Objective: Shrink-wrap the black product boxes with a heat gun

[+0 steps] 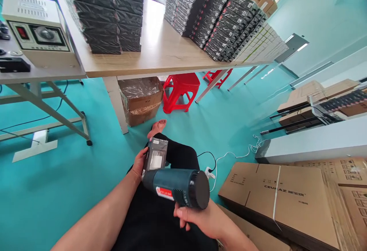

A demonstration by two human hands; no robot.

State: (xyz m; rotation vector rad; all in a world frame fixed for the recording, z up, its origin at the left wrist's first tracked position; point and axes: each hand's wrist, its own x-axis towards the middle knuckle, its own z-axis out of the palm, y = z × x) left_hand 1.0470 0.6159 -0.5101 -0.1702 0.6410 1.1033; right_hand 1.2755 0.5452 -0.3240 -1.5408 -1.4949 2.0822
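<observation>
My right hand (190,214) is wrapped round the handle of a dark green heat gun (174,184), which has a black rear cap and a red and white label. Its nozzle points left, close to a small dark product box (156,154) with a pale panel on its face. My left hand (139,163) grips that box by its left side, over my lap. The nozzle's tip overlaps the box's lower edge in view, so I cannot tell whether they touch.
Ahead, a wooden table (160,57) bears stacks of film-wrapped black boxes (111,17). Beneath it are an open carton (143,107) and a red stool (182,90). A beige machine (40,33) stands left. Large cartons (275,197) and a power strip (210,173) with cables lie right.
</observation>
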